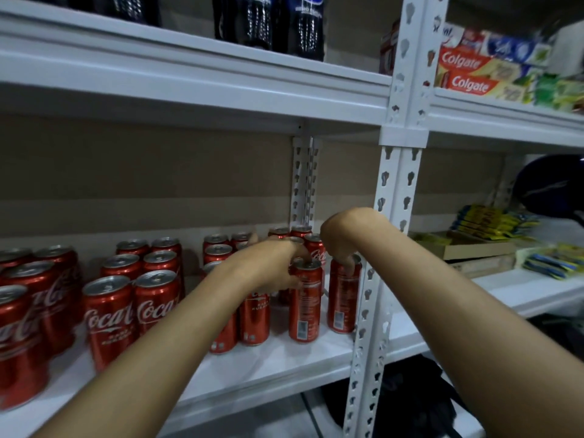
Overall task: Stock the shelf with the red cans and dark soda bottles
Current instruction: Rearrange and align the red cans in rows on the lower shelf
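Observation:
Several red cans stand in groups on the white middle shelf point(284, 368). My left hand point(271, 263) grips the top rim of a slim red can point(305, 308) standing on the shelf. My right hand point(339, 238) comes down from above and pinches the top of another slim red can point(343, 298) just to the right, next to the white upright post point(369, 295). More red cans point(110, 314) stand at the left. Dark soda bottles point(268, 23) stand on the upper shelf.
Toothpaste boxes point(467, 74) lie on the upper right shelf. Yellow packets point(493, 221) and a flat cardboard box point(467, 248) sit on the right-hand shelf, with a dark rounded object point(550, 184) behind. A dark bag point(410, 403) lies on the floor below.

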